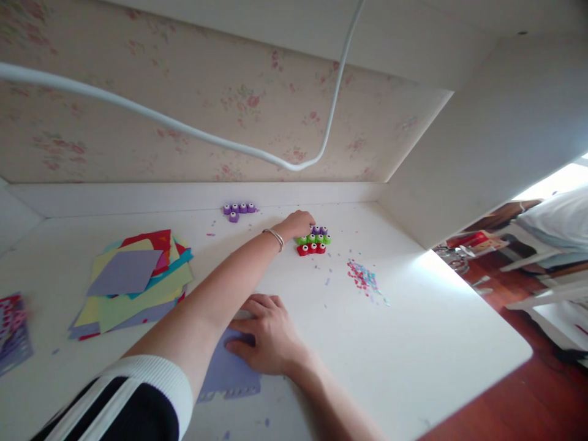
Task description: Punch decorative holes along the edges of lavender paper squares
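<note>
My left hand [298, 224], with a bangle at the wrist, reaches far across the desk. Its fingers are curled down at the left end of a row of purple craft punches [323, 231], closed on the end one, which they partly hide. In front of that row stand green craft punches [319, 239] and red craft punches [313, 248]. Nearer to me, my right hand [271, 334] lies with fingers spread on a sheet of purple paper [232, 370] that has holes punched along its near edge. My left forearm covers part of that sheet.
More purple punches [239, 208] stand near the back wall. Coloured paper sheets [124, 272] are heaped at the left, with punched sheets [13, 331] farther left. Small paper cut-outs [362, 277] lie at the right. A white cable [193, 130] hangs in front of the wall.
</note>
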A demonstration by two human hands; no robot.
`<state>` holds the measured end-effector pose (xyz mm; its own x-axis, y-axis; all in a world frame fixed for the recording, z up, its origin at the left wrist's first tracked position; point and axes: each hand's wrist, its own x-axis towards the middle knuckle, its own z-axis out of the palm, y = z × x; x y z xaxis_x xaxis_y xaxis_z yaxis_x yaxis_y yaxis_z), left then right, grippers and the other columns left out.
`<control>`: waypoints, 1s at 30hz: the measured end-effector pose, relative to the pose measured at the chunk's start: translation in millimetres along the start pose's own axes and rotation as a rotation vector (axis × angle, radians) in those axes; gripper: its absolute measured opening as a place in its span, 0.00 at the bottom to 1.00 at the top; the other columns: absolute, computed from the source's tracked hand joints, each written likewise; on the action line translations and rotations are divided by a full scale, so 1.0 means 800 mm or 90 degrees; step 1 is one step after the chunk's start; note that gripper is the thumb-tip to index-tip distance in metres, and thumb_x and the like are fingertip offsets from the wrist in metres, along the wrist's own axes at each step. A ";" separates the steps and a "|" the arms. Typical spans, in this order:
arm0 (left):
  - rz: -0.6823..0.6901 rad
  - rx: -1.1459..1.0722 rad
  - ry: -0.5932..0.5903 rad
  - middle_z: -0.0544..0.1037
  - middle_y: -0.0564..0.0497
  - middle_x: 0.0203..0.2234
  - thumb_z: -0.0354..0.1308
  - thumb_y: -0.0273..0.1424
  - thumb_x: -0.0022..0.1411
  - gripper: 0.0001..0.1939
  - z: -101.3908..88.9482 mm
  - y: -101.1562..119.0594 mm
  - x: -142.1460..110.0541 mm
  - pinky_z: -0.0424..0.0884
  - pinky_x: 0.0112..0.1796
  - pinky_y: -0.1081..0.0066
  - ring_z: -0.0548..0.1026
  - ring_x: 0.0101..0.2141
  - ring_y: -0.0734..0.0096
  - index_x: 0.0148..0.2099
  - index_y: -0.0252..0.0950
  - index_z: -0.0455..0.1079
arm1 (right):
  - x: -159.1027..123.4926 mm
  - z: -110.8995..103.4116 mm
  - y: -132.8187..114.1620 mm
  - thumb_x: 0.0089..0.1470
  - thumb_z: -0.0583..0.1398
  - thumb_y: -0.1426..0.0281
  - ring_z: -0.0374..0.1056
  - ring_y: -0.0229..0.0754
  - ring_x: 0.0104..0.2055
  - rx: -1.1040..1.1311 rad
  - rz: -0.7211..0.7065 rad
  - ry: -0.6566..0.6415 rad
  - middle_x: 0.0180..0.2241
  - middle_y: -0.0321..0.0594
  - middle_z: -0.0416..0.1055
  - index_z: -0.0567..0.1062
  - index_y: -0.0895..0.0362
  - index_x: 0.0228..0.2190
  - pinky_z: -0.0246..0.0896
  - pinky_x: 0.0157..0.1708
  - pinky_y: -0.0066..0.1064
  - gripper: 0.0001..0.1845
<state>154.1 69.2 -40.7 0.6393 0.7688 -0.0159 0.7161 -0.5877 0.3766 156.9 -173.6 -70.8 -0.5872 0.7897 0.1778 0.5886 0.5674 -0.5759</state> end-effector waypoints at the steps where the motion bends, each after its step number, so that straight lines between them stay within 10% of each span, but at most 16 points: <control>1: -0.001 0.004 -0.002 0.81 0.46 0.33 0.58 0.26 0.55 0.08 0.000 0.000 0.002 0.69 0.40 0.66 0.77 0.36 0.64 0.36 0.34 0.77 | 0.000 0.000 0.000 0.54 0.63 0.57 0.60 0.43 0.56 -0.001 0.001 0.001 0.54 0.30 0.70 0.76 0.42 0.47 0.49 0.55 0.37 0.18; 7: -0.039 0.040 0.079 0.78 0.49 0.48 0.49 0.27 0.63 0.18 -0.015 -0.024 -0.013 0.66 0.48 0.72 0.74 0.47 0.67 0.51 0.39 0.74 | 0.002 -0.002 0.000 0.56 0.61 0.56 0.61 0.42 0.56 -0.001 -0.004 0.000 0.54 0.30 0.70 0.76 0.44 0.45 0.50 0.55 0.36 0.16; 18: -0.169 0.223 0.124 0.75 0.37 0.43 0.50 0.20 0.61 0.17 -0.075 -0.147 -0.164 0.66 0.47 0.57 0.69 0.48 0.50 0.47 0.33 0.76 | 0.000 -0.001 0.000 0.52 0.64 0.55 0.56 0.48 0.62 0.007 0.026 -0.013 0.61 0.45 0.61 0.72 0.53 0.52 0.49 0.60 0.40 0.28; 30: -0.236 0.214 0.044 0.79 0.35 0.41 0.55 0.34 0.60 0.14 -0.077 -0.145 -0.189 0.69 0.44 0.62 0.76 0.42 0.53 0.42 0.30 0.76 | 0.004 -0.002 -0.006 0.51 0.63 0.75 0.67 0.42 0.53 0.127 0.055 0.047 0.47 0.38 0.74 0.76 0.53 0.34 0.56 0.53 0.37 0.07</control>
<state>-43.1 36.4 -24.7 0.3135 0.9492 -0.0269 0.9492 -0.3124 0.0375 153.5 -173.4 -66.2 -0.4926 0.8526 0.1742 0.5099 0.4450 -0.7362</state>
